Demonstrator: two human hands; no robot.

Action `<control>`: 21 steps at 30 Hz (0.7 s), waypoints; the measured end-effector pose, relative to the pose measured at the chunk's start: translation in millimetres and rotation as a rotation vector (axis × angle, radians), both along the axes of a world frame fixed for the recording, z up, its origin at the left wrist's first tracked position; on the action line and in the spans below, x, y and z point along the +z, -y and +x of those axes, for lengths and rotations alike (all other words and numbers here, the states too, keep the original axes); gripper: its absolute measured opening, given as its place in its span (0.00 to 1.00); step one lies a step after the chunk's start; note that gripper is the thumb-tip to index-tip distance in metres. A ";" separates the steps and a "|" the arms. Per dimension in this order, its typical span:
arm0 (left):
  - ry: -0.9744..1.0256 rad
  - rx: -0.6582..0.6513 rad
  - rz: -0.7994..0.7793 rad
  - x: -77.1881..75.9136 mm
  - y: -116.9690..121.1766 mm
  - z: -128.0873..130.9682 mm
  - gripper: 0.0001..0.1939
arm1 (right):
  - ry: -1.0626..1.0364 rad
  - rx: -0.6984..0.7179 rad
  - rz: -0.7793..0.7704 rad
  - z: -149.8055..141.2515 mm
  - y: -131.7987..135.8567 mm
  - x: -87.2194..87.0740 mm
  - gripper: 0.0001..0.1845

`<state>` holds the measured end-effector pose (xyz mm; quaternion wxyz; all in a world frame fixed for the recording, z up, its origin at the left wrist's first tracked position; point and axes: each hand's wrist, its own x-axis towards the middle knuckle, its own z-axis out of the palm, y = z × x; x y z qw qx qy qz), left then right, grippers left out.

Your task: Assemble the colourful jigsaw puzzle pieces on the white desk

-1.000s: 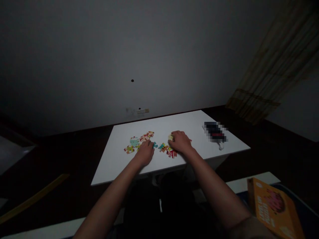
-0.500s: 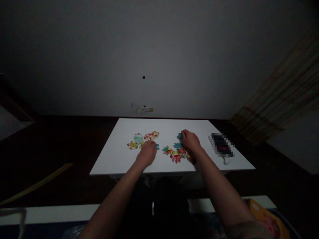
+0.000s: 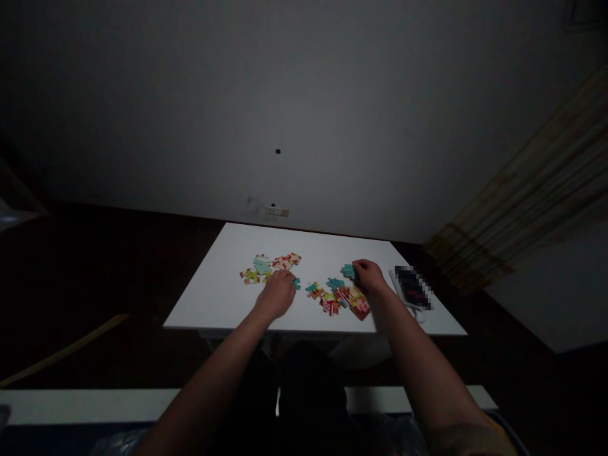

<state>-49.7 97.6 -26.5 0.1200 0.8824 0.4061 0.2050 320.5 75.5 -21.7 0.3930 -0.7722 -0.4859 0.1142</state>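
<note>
My right hand (image 3: 371, 276) pinches a teal jigsaw puzzle piece (image 3: 349, 271) near the right part of the white table. Just below and left of it lies a loose pile of puzzle pieces (image 3: 355, 300) in red, yellow and teal. My left hand (image 3: 279, 294) rests low over the table with its fingers curled. At its fingertips a small teal puzzle piece (image 3: 297, 283) pokes out, partly hidden by the fingers. Beyond the left hand is a group of puzzle pieces (image 3: 261, 265) in pale green, yellow and red, some covered by the hand.
A dark, blurred-out object (image 3: 412, 286) with a white strap lies at the table's (image 3: 204, 304) right side. Behind the table stands a wall with a socket (image 3: 277, 211). A curtain (image 3: 498, 228) hangs at right, and a yellow strip (image 3: 71, 347) lies on the floor at left.
My right hand has gone from covering the right pile to a spot above and right of it, now with a teal piece in its pinch. My left hand stays nearly in place. The view has shifted.
</note>
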 end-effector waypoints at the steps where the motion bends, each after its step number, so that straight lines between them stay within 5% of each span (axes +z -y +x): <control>1: 0.001 -0.001 -0.002 0.5 0.5 -0.4 0.16 | 0.009 -0.013 0.013 0.8 1.2 1.1 0.19; 7: -0.004 0.000 -0.011 3.8 2.4 -0.9 0.16 | 0.176 -0.096 0.031 2.9 18.2 9.9 0.19; 11: -0.009 -0.005 -0.007 5.0 2.0 -0.9 0.16 | 0.379 0.054 -0.160 -10.5 31.4 16.1 0.15; 17: -0.001 -0.017 -0.002 4.3 1.6 -1.9 0.16 | 0.541 0.275 -0.254 -58.6 40.2 34.3 0.25; 21: 0.000 -0.014 0.007 1.1 0.5 -2.1 0.17 | 0.549 0.272 -0.495 -79.0 27.6 39.9 0.29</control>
